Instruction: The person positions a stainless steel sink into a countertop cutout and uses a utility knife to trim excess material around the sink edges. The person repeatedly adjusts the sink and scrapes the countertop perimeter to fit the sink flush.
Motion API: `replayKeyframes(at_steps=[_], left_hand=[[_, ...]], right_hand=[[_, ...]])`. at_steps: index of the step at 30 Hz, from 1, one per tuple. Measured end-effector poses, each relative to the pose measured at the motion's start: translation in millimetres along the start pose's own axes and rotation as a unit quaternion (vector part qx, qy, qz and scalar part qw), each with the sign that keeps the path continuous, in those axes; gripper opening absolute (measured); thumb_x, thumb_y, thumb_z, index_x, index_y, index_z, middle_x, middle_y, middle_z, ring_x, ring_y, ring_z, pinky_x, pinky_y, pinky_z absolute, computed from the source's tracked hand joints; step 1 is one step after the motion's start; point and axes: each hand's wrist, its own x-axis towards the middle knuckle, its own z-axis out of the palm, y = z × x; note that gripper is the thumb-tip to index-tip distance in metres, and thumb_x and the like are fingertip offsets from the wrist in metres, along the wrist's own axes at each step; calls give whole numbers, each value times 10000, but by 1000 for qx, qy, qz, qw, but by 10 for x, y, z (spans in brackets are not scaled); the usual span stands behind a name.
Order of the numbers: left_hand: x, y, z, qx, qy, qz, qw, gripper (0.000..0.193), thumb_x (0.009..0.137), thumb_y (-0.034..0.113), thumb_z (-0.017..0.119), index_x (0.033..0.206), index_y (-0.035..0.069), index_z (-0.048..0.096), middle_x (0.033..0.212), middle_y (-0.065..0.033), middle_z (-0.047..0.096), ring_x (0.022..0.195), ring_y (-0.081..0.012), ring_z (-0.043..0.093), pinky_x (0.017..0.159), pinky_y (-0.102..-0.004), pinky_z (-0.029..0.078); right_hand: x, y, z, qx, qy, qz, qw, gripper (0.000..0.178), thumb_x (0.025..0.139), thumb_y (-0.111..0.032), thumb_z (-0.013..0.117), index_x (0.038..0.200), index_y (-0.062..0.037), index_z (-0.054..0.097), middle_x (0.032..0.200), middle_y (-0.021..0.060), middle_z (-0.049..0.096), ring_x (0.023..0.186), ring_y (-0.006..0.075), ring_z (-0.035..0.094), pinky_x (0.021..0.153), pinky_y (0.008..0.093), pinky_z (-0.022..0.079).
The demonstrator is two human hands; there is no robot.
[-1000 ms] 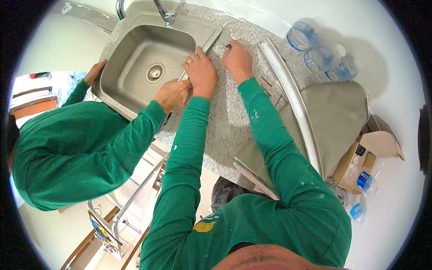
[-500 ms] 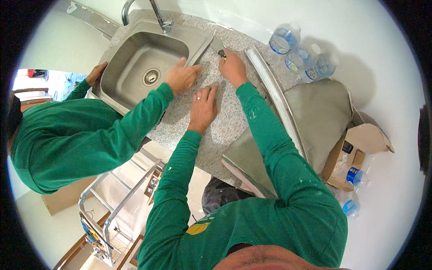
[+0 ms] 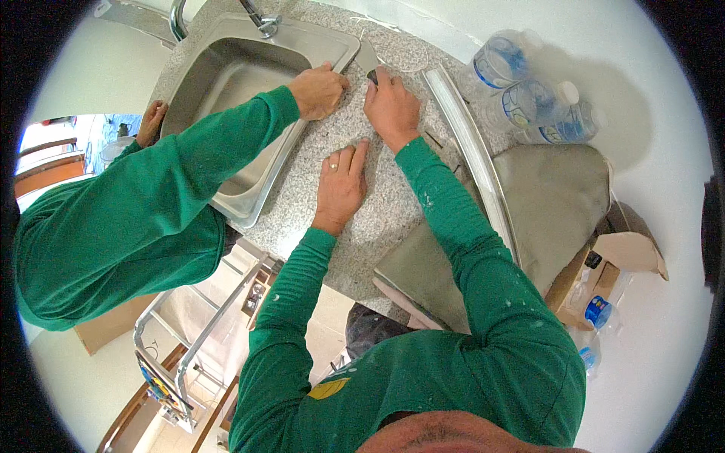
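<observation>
- The person's left hand (image 3: 341, 183) lay flat, palm down and fingers spread, on the speckled granite bench (image 3: 355, 234), holding nothing; a ring showed on one finger.
- The right hand (image 3: 392, 108) rested further up the bench, fingers curled down around a small dark tool (image 3: 371, 75) whose tip touched the stone just beside the sink's rim; the tool's kind could not be told.
- A stainless steel sink (image 3: 249, 90) sat in the bench to the left of both hands, its faucet (image 3: 260, 19) at the far edge.
- A co-worker in a green sleeve pressed one hand (image 3: 319, 90) on the sink's right rim, just beside the person's right hand; the co-worker's other hand (image 3: 152, 121) gripped the sink's left edge.
- A long curved metal strip (image 3: 468, 162) lay on the bench to the right of the right forearm.
- A grey slab (image 3: 555, 200) lay beyond the strip.
- Clear plastic water bottles (image 3: 529, 98) lay on the white surface past the slab.
- An open cardboard box (image 3: 627, 253) sat at the right, near the slab's corner.
</observation>
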Motion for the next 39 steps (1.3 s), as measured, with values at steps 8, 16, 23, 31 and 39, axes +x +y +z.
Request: replayKeyframes(at_steps=[8, 16, 23, 31, 39], left_hand=[[34, 21, -85, -5, -28, 18, 999, 670, 875, 29, 612, 1536, 19, 508, 1290, -200, 615, 1146, -386, 581, 1039, -494, 473], [3, -10, -79, -15, -23, 6, 1000, 656, 894, 46, 610, 1542, 30, 511, 1244, -188, 619, 1123, -372, 587, 1010, -481, 482], [59, -43, -79, -34, -30, -19, 999, 664, 887, 39, 625, 1541, 31, 509, 1222, -182, 616, 1121, -375, 585, 1014, -482, 481], [-2, -21, -118, -51, -39, -36, 997, 646, 909, 36, 613, 1543, 18, 491, 1231, -178, 606, 1119, -374, 581, 1009, -480, 478], [-60, -33, -14, -11, -6, -40, 999, 586, 956, 81, 593, 1532, 18, 504, 1194, -168, 613, 1078, -337, 592, 949, -461, 481]], right_hand=[[186, 29, 128, 27, -1, -1, 1000, 358, 1002, -285, 657, 1296, -82, 650, 1023, 223, 752, 852, 461, 742, 727, 583, 589], [368, 171, 123, 22, 9, -60, 998, 378, 982, -303, 673, 1297, -96, 699, 958, 231, 765, 877, 453, 745, 758, 590, 588], [742, 290, 201, 27, 4, -107, 994, 414, 993, -275, 676, 1352, -71, 688, 1003, 239, 764, 913, 478, 732, 791, 575, 588], [-113, 243, -195, 51, -17, -70, 996, 441, 1013, -286, 675, 1389, -56, 665, 1073, 267, 750, 950, 496, 714, 811, 573, 573], [315, 140, -9, 22, -35, -72, 997, 396, 1002, -295, 678, 1321, -60, 700, 1002, 265, 762, 925, 473, 735, 794, 573, 581]])
